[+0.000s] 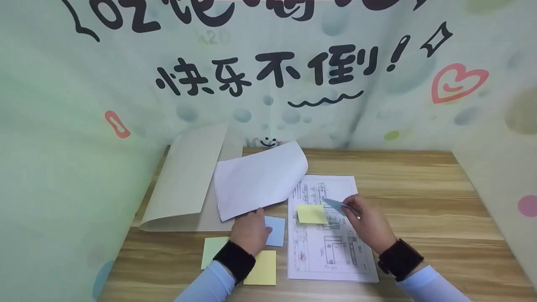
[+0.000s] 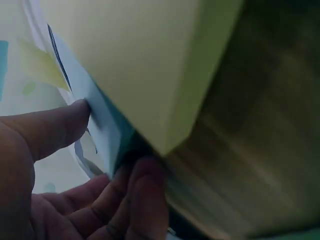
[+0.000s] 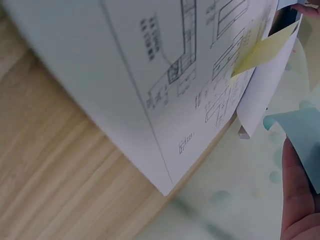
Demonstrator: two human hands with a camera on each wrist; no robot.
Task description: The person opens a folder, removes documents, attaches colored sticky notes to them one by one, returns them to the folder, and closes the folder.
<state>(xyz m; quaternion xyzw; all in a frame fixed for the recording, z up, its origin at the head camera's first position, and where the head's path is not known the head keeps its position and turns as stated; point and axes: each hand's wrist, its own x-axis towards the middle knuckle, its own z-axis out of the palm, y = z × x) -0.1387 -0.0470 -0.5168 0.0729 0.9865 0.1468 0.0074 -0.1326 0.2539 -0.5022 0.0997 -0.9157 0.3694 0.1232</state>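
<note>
My right hand [image 1: 371, 226] pinches a small blue sticky note [image 1: 334, 205] above a printed technical drawing [image 1: 308, 264]. In the right wrist view the note [image 3: 304, 132] bends, its far edge curling. A yellow sticky note [image 1: 312, 214] lies on the drawing, left of the held note; its free end lifts in the right wrist view. Over the left part of a blue sticky note pad [image 1: 275, 233] lies my left hand [image 1: 249, 233]. The left wrist view shows its thumb on the pad's face [image 2: 95, 100] and the other fingers curled at the pad's edge.
Beside my left wrist lie a green pad [image 1: 212, 247] and a yellow pad [image 1: 266, 270]. Behind them a cream folder [image 1: 184, 180] stands partly folded open, with curling white sheets [image 1: 260, 180] overlapping it and the drawing's top corner. A printed curtain [image 1: 268, 117] borders the wooden table [image 1: 419, 193].
</note>
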